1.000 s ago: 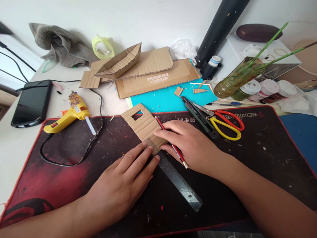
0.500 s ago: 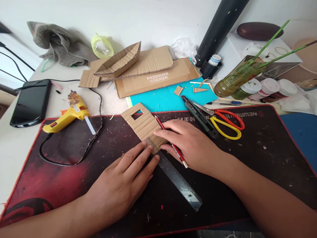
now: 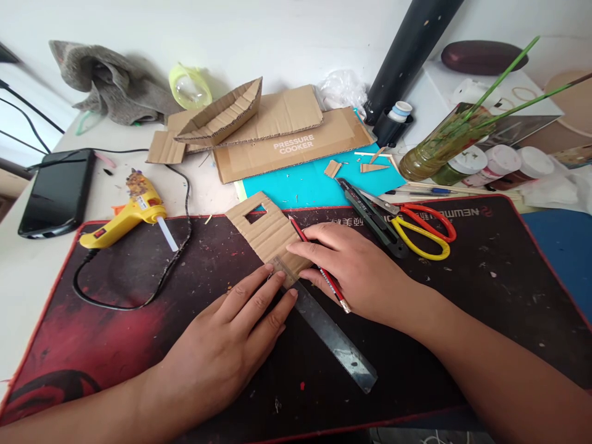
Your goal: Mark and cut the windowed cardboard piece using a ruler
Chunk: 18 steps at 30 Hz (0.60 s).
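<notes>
A small cardboard piece (image 3: 263, 229) with a square cut-out lies on the dark red desk mat (image 3: 115, 320). A metal ruler (image 3: 330, 336) runs diagonally across its lower corner. My left hand (image 3: 231, 345) lies flat, with the fingertips pressing on the ruler and the cardboard's edge. My right hand (image 3: 356, 271) rests on the cardboard's right side and holds a red pencil (image 3: 324, 274) between its fingers, tip pointing up toward the cardboard's right edge.
A yellow glue gun (image 3: 129, 216) with a black cord lies at the left, a phone (image 3: 58, 191) beyond it. Scissors (image 3: 420, 231) and a utility knife (image 3: 372, 219) lie to the right. Cardboard sheets (image 3: 296, 145), a cardboard boat, paint jars (image 3: 497, 163) and a black tube stand behind.
</notes>
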{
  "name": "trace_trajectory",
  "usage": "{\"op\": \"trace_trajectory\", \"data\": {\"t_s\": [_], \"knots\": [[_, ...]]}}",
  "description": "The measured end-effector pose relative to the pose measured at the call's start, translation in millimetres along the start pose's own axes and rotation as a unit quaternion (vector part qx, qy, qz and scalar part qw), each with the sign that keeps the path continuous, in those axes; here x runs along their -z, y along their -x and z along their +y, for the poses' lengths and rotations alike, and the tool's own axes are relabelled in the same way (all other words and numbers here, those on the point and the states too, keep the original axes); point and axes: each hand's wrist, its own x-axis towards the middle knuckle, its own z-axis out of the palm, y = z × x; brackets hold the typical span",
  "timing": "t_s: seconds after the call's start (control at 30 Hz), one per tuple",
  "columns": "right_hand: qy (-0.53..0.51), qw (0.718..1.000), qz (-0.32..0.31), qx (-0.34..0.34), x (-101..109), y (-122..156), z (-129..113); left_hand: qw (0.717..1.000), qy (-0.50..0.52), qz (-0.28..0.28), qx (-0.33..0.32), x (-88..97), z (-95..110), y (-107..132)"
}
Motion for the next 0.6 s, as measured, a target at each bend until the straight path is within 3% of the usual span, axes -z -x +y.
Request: {"op": "trace_trajectory", "data": {"t_s": [0.6], "knots": [[0.002,1.000,0.002,0.001,-0.6,0.6,0.5,1.000,0.006,0.002,-0.001,1.1,-0.8,-1.3]]}}
